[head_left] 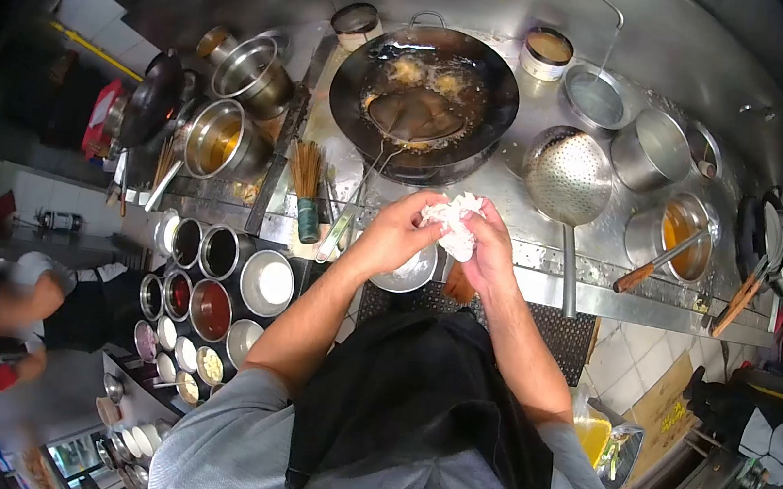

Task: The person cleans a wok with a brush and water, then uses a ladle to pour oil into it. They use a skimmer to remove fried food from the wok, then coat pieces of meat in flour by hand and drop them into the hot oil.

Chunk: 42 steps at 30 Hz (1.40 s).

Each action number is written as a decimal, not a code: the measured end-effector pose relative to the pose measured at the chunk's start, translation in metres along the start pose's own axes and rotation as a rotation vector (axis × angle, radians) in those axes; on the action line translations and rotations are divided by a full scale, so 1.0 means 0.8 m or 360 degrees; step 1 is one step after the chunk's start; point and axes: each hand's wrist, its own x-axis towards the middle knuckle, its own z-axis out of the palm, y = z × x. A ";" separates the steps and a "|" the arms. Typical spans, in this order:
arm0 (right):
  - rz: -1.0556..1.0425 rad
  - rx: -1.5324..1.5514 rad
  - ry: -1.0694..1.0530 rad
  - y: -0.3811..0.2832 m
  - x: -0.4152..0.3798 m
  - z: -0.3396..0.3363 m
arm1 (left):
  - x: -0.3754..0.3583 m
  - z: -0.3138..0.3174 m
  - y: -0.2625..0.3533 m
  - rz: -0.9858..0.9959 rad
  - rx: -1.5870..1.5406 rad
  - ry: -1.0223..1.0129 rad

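Note:
Between my hands, above the front edge of the steel counter, is a lumpy piece of food (456, 223) coated in white powder. My left hand (403, 231) grips its left side and my right hand (491, 247) grips its right side. Partly hidden below them is a metal bowl (408, 271). Ahead of my hands stands a black wok (351, 93) of dark bubbling oil, with golden pieces (407, 71) frying at the far side. A wire strainer (417, 116) lies in the oil, its handle pointing toward me.
Right of the wok is a perforated ladle (568, 178), with pots (652, 150) beyond. A bamboo brush (306, 185) stands at the left, above sauce containers (211, 308). One person (34, 289) is at far left, another (769, 433) at far right.

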 end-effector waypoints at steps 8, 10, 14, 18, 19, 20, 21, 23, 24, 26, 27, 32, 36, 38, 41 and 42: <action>0.0001 -0.0196 -0.0043 0.010 -0.001 -0.004 | 0.005 -0.010 -0.013 -0.0731 -0.0968 -0.0104; -0.0067 -0.0527 -0.0154 0.006 -0.004 0.003 | 0.007 -0.007 -0.012 -0.0751 -0.0901 -0.0087; -0.0256 -0.1187 -0.0360 0.016 0.007 0.003 | 0.014 -0.006 -0.013 -0.0694 -0.0815 -0.0196; -0.0216 -0.1520 -0.0286 0.007 0.003 0.012 | 0.021 -0.033 -0.017 -0.0749 -0.0618 -0.0419; -0.0216 -0.1519 -0.0285 0.007 0.004 0.010 | 0.021 -0.039 -0.015 -0.0761 -0.0559 -0.0476; -0.0219 -0.1545 -0.0273 0.007 0.005 0.007 | 0.022 -0.043 -0.013 -0.0771 -0.0499 -0.0531; -0.0223 -0.1571 -0.0262 0.009 0.007 0.005 | 0.022 -0.044 -0.011 -0.0769 -0.0496 -0.0528; -0.0185 -0.1490 -0.0266 0.012 0.010 -0.001 | 0.019 -0.045 -0.008 -0.0761 -0.0521 -0.0500; -0.0147 -0.1410 -0.0268 0.013 0.011 -0.004 | 0.019 -0.045 -0.009 -0.0760 -0.0522 -0.0500; -0.0067 -0.1336 -0.0220 0.006 0.010 0.002 | 0.017 -0.045 -0.014 -0.0807 -0.0656 -0.0468; 0.0010 -0.1260 -0.0170 0.004 0.009 0.005 | 0.015 -0.046 -0.017 -0.0809 -0.0655 -0.0463; 0.0145 -0.0911 -0.0069 0.005 0.011 0.000 | 0.000 -0.055 -0.046 -0.0825 -0.1370 -0.0372; 0.0200 -0.0504 -0.0018 -0.007 0.008 -0.001 | -0.006 -0.058 -0.050 -0.0733 -0.1645 -0.0266; 0.0175 -0.0437 -0.0057 -0.005 0.009 -0.003 | -0.004 -0.051 -0.038 -0.0687 -0.1763 -0.0197; 0.0186 -0.0325 -0.0173 -0.004 0.012 -0.006 | -0.004 -0.040 -0.043 -0.0864 -0.2100 -0.0072; 0.0189 -0.0314 -0.0187 -0.004 0.012 -0.006 | -0.004 -0.035 -0.051 -0.0862 -0.2101 -0.0074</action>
